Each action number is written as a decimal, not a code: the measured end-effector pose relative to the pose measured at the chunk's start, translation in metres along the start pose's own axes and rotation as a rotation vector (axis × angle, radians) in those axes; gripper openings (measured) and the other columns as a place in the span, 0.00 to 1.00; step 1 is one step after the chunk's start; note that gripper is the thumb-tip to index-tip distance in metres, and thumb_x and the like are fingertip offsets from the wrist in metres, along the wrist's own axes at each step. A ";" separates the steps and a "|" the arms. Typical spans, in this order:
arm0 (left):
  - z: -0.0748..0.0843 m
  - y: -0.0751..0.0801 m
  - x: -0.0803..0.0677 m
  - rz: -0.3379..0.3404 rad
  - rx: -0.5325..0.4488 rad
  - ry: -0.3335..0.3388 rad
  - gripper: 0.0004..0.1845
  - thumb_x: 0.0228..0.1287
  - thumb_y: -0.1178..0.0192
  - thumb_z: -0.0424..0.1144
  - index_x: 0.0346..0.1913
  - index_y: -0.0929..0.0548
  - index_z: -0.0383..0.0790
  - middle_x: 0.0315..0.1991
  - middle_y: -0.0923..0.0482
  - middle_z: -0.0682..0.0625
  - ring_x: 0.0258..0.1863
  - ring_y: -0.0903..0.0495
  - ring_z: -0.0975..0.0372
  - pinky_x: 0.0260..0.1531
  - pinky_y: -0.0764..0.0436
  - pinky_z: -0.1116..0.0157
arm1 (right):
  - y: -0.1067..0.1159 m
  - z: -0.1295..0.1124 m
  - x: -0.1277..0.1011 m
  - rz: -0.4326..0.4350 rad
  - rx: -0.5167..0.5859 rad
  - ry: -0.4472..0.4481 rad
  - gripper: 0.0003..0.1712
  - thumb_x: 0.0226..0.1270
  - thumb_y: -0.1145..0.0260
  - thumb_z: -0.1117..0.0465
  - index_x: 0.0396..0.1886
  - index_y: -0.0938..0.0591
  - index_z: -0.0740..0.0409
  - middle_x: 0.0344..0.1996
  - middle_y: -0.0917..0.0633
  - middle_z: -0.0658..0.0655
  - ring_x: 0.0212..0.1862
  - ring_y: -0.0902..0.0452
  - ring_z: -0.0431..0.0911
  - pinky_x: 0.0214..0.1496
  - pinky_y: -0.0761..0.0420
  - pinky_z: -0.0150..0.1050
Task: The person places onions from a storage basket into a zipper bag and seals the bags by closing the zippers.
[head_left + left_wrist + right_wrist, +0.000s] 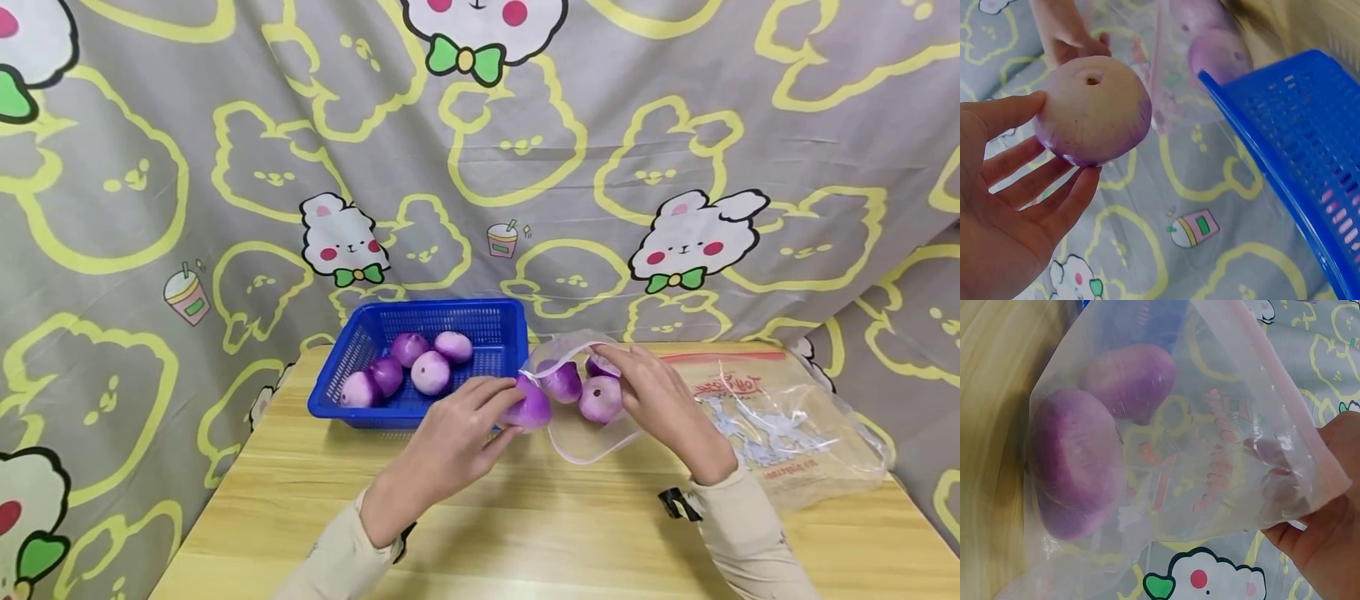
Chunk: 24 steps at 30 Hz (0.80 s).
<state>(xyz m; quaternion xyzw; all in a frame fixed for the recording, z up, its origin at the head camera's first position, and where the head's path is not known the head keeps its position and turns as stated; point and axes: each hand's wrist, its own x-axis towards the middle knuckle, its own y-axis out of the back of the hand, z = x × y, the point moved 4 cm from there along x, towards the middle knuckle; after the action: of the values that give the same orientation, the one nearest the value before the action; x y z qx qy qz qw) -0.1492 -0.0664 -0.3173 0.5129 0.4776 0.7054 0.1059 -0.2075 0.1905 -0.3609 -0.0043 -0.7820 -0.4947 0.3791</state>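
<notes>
Fingers of the left hand [450,442] curl loosely round a peeled purple onion [528,410], thumb on one side and fingertips under it, so the palm stays fairly wide. In the left wrist view that onion [1092,111] shows a pale, smooth cut face with a small dark hole at its centre and a violet rim. The right hand [660,408] pinches the rim of a clear plastic bag [592,442], its fingers folded over the pink zip strip and holding the mouth agape. The held onion sits right at that mouth, just beside the right hand. Inside the bag [1210,487] lie three bagged onions [1079,456], round and glossy purple, pressed against the thin crinkled film. Bag and hands are near the middle of the wooden counter [525,533], toward its far edge. At the far left corner stands a blue basket [495,329] of perforated plastic, rectangular, holding five more onions [431,372]. A second printed bag [780,425] lies flat toward the far right corner. Behind hangs a grey cloth [480,167] with rabbit prints.
</notes>
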 end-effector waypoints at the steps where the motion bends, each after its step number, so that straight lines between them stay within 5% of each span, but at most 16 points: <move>1: 0.002 -0.001 0.001 -0.002 0.001 -0.006 0.21 0.58 0.28 0.40 0.54 0.17 0.39 0.54 0.18 0.46 0.54 0.20 0.57 0.55 0.21 0.63 | 0.000 0.000 0.000 0.000 -0.002 0.000 0.31 0.59 0.44 0.79 0.62 0.21 0.58 0.51 0.15 0.61 0.43 0.20 0.55 0.36 0.20 0.50; 24: 0.026 -0.041 0.013 -0.047 -0.009 -0.104 0.20 0.62 0.31 0.40 0.56 0.18 0.40 0.55 0.20 0.47 0.58 0.23 0.58 0.61 0.26 0.66 | 0.002 -0.001 -0.002 -0.017 0.002 -0.012 0.27 0.66 0.44 0.77 0.63 0.21 0.58 0.53 0.15 0.62 0.48 0.20 0.57 0.45 0.19 0.55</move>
<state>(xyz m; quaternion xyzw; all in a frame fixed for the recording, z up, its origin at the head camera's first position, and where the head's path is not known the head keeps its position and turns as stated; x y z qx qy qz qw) -0.1481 -0.0218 -0.3411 0.5369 0.4802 0.6774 0.1494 -0.2046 0.1911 -0.3598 0.0002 -0.7848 -0.4970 0.3702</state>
